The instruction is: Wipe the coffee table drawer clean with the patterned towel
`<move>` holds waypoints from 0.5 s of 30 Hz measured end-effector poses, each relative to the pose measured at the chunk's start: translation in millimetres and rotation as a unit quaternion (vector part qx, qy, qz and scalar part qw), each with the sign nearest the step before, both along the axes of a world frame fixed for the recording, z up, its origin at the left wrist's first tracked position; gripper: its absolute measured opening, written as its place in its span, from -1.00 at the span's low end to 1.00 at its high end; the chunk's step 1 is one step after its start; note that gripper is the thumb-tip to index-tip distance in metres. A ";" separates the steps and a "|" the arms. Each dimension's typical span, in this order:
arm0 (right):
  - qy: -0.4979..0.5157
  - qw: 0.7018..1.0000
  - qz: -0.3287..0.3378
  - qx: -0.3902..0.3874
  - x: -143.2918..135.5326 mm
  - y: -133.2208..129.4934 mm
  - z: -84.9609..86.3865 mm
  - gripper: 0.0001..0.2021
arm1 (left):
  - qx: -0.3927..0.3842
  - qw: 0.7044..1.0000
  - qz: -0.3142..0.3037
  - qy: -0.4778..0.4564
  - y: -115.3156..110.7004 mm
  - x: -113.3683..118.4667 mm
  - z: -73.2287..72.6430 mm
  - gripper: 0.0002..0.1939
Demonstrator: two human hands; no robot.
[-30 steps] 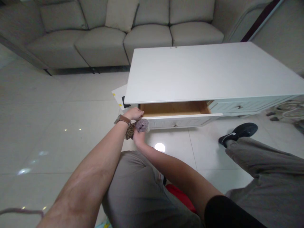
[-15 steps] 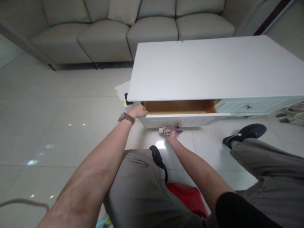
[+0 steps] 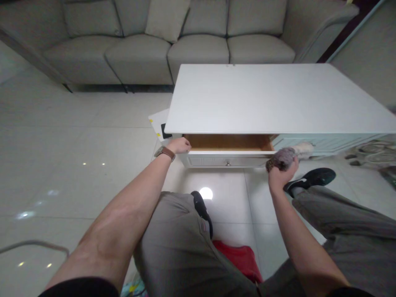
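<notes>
A drawer (image 3: 213, 160) with a small round knob stands pulled out from a white coffee table (image 3: 262, 99); its bare wooden inside shows. My left hand (image 3: 180, 145), below a wristwatch, is closed on the drawer's left front corner. Bunched in my right hand (image 3: 283, 171) is a patterned cleaning cloth (image 3: 283, 158), slightly blurred. It is at the right end of the drawer front, and its pale end reaches across the neighbouring drawer front (image 3: 328, 144).
Behind the table runs a long grey sofa (image 3: 198, 53). A white sheet with yellow corners (image 3: 157, 121) lies left of the table. Something red (image 3: 238, 258) is on the tiled floor between my legs. A hose or cable (image 3: 34, 244) lies at lower left.
My right hand has moved the cloth from below the drawer's knob to the right and up, to the drawer's right end. My left hand keeps its hold on the corner.
</notes>
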State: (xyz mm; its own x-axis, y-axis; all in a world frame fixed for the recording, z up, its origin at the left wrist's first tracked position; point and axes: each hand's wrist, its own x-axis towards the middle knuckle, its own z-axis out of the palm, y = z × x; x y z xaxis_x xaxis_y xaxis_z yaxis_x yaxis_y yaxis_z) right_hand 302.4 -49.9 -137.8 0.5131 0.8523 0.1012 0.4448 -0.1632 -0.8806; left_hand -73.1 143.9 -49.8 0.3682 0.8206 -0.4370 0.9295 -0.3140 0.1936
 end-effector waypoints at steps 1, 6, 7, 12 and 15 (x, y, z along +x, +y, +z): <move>-0.053 0.998 0.016 0.001 -1.2 3.8 7.0 -0.46 | -0.001 1.000 0.000 -0.003 0.1 1.1 0.4 -0.56; -0.281 0.955 0.097 -0.004 -33.2 28.8 30.5 -0.34 | -0.003 1.000 -0.005 0.000 3.2 7.2 -0.8 -0.58; -0.317 0.941 0.119 -0.005 -44.1 33.1 33.2 -0.34 | -0.003 1.000 -0.004 0.001 4.2 8.2 -1.5 -0.59; -0.391 0.888 0.241 0.005 -132.5 47.6 40.8 -0.47 | 0.011 1.000 0.013 -0.015 6.3 10.6 -3.0 -0.64; -0.397 0.867 0.301 0.016 -198.3 57.1 43.5 -0.51 | 0.026 0.999 0.024 -0.021 5.3 8.2 -0.2 -0.63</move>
